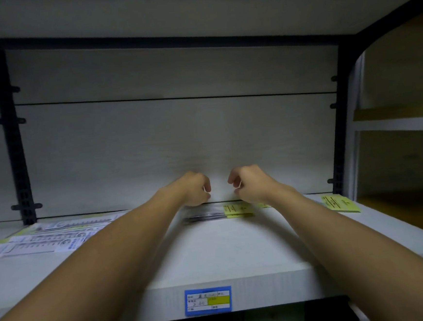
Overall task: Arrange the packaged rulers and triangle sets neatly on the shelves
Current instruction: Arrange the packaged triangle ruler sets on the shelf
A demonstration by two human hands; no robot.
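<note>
The job looks partly done, as far as one view can tell. On the white shelf (225, 250), at the left of the frame, a stack of white ruler packs (52, 236) lies flat in overlapping rows, fairly tidy, though the nearest pack sits a little askew to the shelf's front edge. At the middle, against the back panel (173, 143), lies a dark ruler pack (209, 215) with a yellow header card, and both hands are at it. At the right of the frame a second yellow-carded pack (340, 203) lies at an angle, well apart from the middle one, and its body is mostly hidden by the right forearm; it probably needs straightening. The wide bare strip of shelf between the packs and the front edge suggests more stock could go here, but none is in view. The left hand (195, 189) is curled, fingers bent down at the dark end of the middle pack; the right hand (248, 185) is curled likewise just above the yellow card. Each grip looks closed, and something thin and pale shows at the fingertips of each, but blur keeps me from telling whether they pinch the pack's top edge or only hover at it. A blue and yellow price tag (208, 301) is fixed to the shelf's front lip, centre bottom. Below the shelf, dark goods show dimly and cannot be made out. The yellow-toned shelving (399, 117) at far right holds nothing visible.
</note>
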